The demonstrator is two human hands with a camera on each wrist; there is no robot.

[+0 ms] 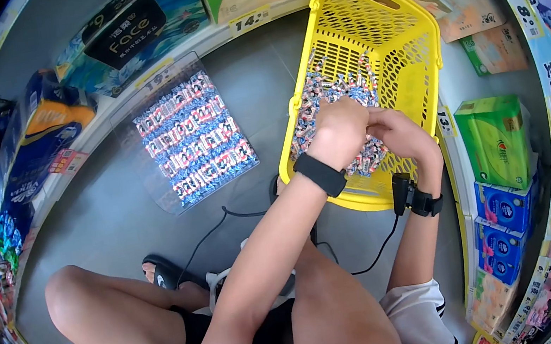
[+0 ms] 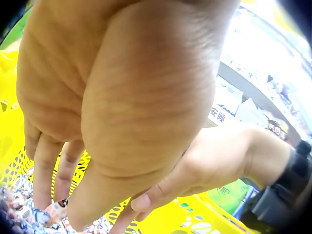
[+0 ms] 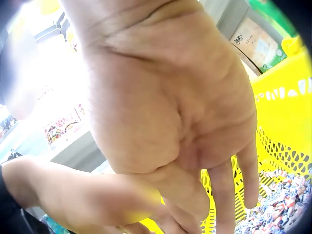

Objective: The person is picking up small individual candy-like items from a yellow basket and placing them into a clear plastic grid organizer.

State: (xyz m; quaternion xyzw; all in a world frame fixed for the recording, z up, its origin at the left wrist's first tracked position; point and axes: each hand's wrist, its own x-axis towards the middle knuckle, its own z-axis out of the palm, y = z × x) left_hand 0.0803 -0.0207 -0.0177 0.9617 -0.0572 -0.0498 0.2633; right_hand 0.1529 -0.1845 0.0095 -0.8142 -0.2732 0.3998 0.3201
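Reaching into the yellow basket [image 1: 415,58], the left hand [image 1: 339,132] and right hand [image 1: 400,135] meet, touching, above the heap of wrapped candies [image 1: 331,89], which covers the basket floor from wall to wall; both wrists cross the near rim. Each hand's fingers hang nearly straight and loosely spread toward the candies, with nothing seen held in either. On the right the basket wall stands close to the shelf edge [image 1: 462,215], while on the left bare floor [image 1: 110,211] separates it from a clear tray of candies [image 1: 193,138].
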